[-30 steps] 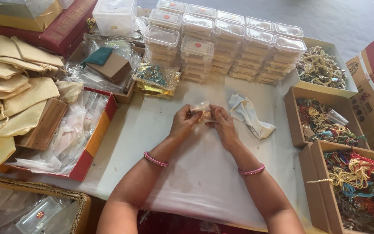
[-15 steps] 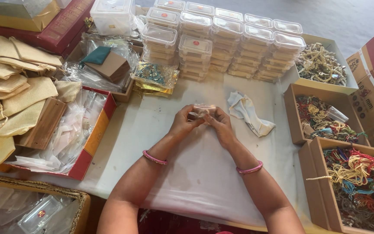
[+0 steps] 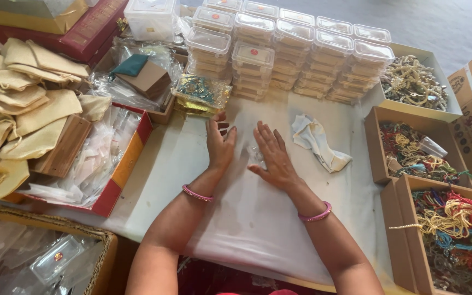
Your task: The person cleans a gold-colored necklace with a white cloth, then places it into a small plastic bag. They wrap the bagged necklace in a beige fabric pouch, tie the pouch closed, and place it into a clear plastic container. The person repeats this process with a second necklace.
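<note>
Both hands have dropped from a raised pinch to lie spread on the white surface [image 3: 258,218].

Half a second ago I held a small clear packet up between my fingertips; now my left hand [image 3: 219,143] and right hand [image 3: 271,155] rest open at mid-frame, fingers apart, and the small clear packet [image 3: 254,154] lies between them, just under my right fingers, so it looks set down and smoothed flat. A crumpled white cloth [image 3: 318,142] sits just to the right, stacked clear lidded boxes [image 3: 279,49] fill the upper middle, and open cardboard boxes of beaded jewellery [image 3: 411,147] line the right edge.
</note>
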